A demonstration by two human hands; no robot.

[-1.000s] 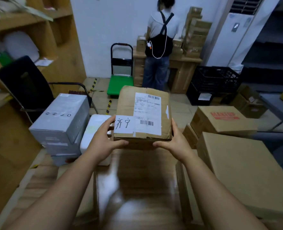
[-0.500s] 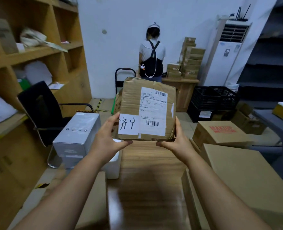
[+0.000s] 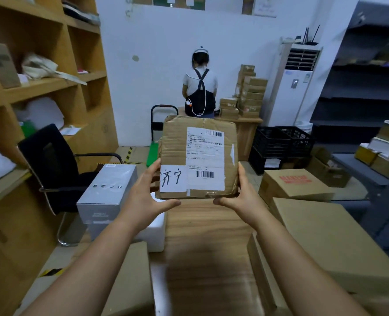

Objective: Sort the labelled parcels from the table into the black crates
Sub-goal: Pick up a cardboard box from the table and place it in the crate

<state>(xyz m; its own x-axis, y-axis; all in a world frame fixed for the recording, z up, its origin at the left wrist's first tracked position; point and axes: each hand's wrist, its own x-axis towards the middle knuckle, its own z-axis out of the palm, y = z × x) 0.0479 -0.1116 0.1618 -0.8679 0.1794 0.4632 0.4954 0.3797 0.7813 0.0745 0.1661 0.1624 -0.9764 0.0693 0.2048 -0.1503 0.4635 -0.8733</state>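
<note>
I am standing at the table, which is carrying boxes along both edges. The crates are sitting well apart across the room, and I cannot tell what they are holding. I am lifting the parcel clear of the table, tilted so its label is facing me, probably for reading. My left hand and right hand are clasping its lower corners.

Brown parcel, white labels; black crates; wood-grain table.
</note>
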